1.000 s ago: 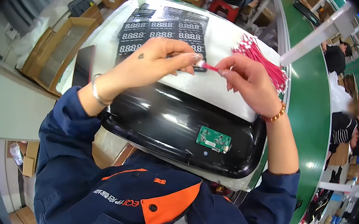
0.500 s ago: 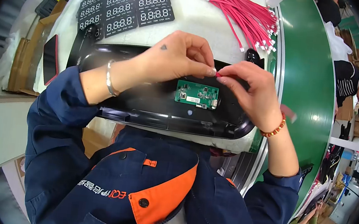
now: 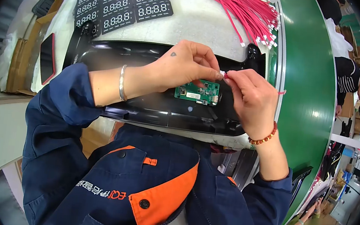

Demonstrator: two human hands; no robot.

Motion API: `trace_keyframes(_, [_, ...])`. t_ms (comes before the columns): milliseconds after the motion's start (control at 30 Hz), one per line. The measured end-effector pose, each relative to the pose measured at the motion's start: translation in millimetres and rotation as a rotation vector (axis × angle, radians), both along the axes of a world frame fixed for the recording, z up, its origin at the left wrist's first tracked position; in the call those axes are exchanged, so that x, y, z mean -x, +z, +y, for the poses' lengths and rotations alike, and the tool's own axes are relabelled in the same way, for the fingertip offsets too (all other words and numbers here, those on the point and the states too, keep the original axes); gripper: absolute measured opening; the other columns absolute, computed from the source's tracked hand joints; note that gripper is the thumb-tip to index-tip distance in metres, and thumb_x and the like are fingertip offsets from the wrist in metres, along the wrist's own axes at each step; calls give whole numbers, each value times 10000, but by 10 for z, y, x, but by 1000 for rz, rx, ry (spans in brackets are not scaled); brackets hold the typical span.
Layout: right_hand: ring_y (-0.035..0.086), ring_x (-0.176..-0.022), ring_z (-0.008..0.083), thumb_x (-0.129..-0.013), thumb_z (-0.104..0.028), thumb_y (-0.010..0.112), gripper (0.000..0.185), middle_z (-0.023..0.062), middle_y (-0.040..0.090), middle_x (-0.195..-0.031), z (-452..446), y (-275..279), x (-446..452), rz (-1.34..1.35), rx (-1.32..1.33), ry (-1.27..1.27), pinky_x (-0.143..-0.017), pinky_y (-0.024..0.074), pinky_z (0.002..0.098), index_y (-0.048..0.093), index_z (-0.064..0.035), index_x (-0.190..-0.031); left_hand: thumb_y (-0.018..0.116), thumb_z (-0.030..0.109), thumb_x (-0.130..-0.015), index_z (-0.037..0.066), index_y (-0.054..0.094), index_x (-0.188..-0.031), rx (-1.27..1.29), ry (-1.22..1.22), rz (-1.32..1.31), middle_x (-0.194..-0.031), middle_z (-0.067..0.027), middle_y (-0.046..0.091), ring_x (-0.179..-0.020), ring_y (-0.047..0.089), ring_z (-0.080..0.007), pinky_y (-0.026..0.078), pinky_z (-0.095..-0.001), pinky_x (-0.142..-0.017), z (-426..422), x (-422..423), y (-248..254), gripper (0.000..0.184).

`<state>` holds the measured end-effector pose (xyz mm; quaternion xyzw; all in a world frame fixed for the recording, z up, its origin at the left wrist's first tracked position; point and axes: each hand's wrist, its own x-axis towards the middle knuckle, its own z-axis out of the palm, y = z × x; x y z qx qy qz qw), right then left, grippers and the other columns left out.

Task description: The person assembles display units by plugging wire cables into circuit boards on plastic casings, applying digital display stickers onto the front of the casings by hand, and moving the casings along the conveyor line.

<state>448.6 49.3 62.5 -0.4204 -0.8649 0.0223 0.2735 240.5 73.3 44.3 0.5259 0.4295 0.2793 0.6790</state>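
My left hand [image 3: 189, 65] pinches the white connector [image 3: 222, 74] of a red cable. The cable's red wires are pinched close behind it by my right hand [image 3: 252, 96], and a loose end [image 3: 282, 92] shows beyond the knuckles. Both hands are nearly touching, above a green circuit board [image 3: 195, 95]. My left fingers hide part of its upper edge. The board lies on a long glossy black panel [image 3: 145, 109], which has a raised post at each far corner.
Black display sheets with digits [image 3: 121, 7] lie at the far left, and a bundle of red cables [image 3: 247, 14] at the far right. A phone [image 3: 48, 58] rests left of the panel. A green surface [image 3: 304, 81] runs along the right; several people are beyond it.
The view has tilted down and both hands have come nearer, from over the white table to above the circuit board. The cable stays between them.
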Motion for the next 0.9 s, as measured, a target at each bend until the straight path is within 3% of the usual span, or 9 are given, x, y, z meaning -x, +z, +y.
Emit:
trace_keyframes(67, [647, -731, 251, -760, -82, 706, 75, 58, 612, -760, 28, 31, -131, -116, 41, 57, -606, 518, 389, 675, -82, -828, 734, 106, -865, 26, 672, -976, -20, -76, 36, -965, -74, 717, -883, 685, -132, 563, -244, -749, 22, 4, 5, 151])
trace_keyframes(167, [644, -743, 252, -758, -71, 682, 56, 56, 596, -743, 38, 23, -283, -343, 131, 186, -611, 522, 389, 670, -79, -813, 804, 212, -784, 92, 643, -1164, -815, -221, 507, -1235, -133, 635, -1107, 625, -246, 533, -351, -895, 39, 154, 46, 429])
trace_keyframes(200, [642, -733, 261, -754, -56, 691, 69, 65, 604, -745, 25, -31, -321, -340, 180, 203, -614, 523, 389, 671, -67, -819, 804, 212, -784, 92, 643, -1164, -813, -221, 499, -1235, -133, 635, -1107, 625, -246, 533, -351, -895, 47, 226, 5, 429])
trace_keyframes(300, [638, -711, 278, -746, -27, 709, 94, 81, 620, -748, 12, -140, -373, -337, 280, 238, -621, 526, 390, 675, -43, -832, 858, 401, -651, 161, 521, -1372, -1143, -292, 653, -1479, -156, 420, -1296, 461, -342, 413, -445, -1042, 67, 450, -164, 832])
trace_keyframes(333, [636, -708, 280, -752, -33, 713, 91, 84, 620, -749, 18, -156, -370, -322, 282, 250, -620, 523, 389, 677, -40, -835, 858, 401, -651, 161, 521, -1372, -1139, -291, 650, -1479, -156, 420, -1296, 461, -342, 413, -445, -1042, 54, 477, -198, 832])
trace_keyframes(433, [632, -701, 285, -764, -45, 720, 87, 90, 619, -752, 31, -178, -366, -291, 285, 274, -618, 519, 388, 681, -33, -841, 847, 555, -548, 183, 409, -1470, -1097, -408, 739, -1568, -137, 284, -1350, 382, -369, 328, -471, -1095, 24, 527, -274, 1086])
trace_keyframes(567, [628, -694, 290, -782, -52, 728, 83, 99, 614, -748, 41, -159, -370, -202, 378, 280, -612, 511, 387, 687, -24, -849, 830, 608, -498, 186, 410, -1472, -1099, -413, 747, -1573, -130, 276, -1333, 406, -369, 330, -466, -1089, 41, 548, -322, 1142])
trace_keyframes(900, [609, -647, 285, -780, -46, 750, 109, 101, 611, -743, 34, -159, -350, -136, 398, 271, -586, 490, 371, 704, -20, -876, 810, 635, -498, 181, 437, -1454, -1119, -401, 734, -1567, -131, 285, -1324, 414, -360, 336, -464, -1084, 50, 559, -331, 1122])
